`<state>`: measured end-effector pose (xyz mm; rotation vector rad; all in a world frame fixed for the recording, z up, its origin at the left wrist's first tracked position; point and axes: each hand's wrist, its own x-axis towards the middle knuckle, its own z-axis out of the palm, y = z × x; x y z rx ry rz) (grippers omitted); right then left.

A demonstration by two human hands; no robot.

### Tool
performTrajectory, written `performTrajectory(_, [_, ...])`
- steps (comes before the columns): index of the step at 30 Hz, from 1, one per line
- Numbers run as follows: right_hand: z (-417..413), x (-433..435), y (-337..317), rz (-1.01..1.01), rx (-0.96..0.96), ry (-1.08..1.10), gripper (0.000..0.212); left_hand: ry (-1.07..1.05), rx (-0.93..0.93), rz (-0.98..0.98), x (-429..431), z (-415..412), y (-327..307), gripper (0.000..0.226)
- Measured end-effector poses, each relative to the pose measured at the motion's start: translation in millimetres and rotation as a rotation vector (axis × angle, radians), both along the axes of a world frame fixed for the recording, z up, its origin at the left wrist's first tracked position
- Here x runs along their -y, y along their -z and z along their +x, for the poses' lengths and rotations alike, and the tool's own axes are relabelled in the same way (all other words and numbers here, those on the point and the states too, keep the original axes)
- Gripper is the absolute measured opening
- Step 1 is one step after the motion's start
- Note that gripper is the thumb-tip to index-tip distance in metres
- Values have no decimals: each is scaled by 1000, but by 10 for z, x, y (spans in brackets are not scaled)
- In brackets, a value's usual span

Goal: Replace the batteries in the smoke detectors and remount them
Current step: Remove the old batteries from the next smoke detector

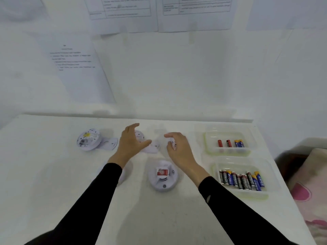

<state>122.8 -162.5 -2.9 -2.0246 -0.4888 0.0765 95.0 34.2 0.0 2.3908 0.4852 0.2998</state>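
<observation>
White detectors (163, 177) — red, blue, black batteries (241, 180) — black sleeves (230, 200)

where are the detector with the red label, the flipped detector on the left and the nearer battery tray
detector with the red label (162, 173): head view, on the red label itself.
flipped detector (88, 139): head view, middle of its upturned back.
nearer battery tray (247, 195): head view, on its front rim.
</observation>
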Motion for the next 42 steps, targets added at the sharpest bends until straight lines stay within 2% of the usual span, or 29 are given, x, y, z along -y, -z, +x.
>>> performTrajectory(2, [96, -228, -3, -249, 90, -176, 31, -24, -140, 16, -195, -90, -10, 101])
performTrajectory(4, [192, -413, 29, -526, 145, -288, 46, 0, -267, 7, -281, -175, -17, 125])
performTrajectory(7, [324, -581, 118, -748, 155, -367, 68, 5, -276, -60, -329, -230, -11, 149])
performTrajectory(11, [415, -635, 191, -749, 216, -361, 68, -23, -166, -176, -401, -258, 68, 146])
performTrajectory(16, [378, -497, 93, -571, 237, -286, 69, -28, 50, -181, -252, -305, 42, 108])
performTrajectory(19, [265, -177, -37, -434, 328, -181, 66, -25, 222, -255, -86, -299, -9, 106])
performTrajectory(22, [129, 288, -150, -380, 309, -148, 62, 38, 277, -382, 148, -296, -71, 106])
performTrajectory(26, [-115, 935, -214, -435, 277, -194, 60, 92, 287, -510, 565, -289, -107, 107])
performTrajectory(30, [-422, 1366, -87, -526, 431, -237, 56, 175, 232, -520, 900, -295, -83, 110])
performTrajectory(37, [-777, 1595, 347, -619, 664, -296, 37, 272, 202, -531, 1292, -353, -89, 102])
performTrajectory(42, [-774, 1603, 390, -773, 690, -340, 38, 290, 202, -591, 1439, -353, -138, 99])
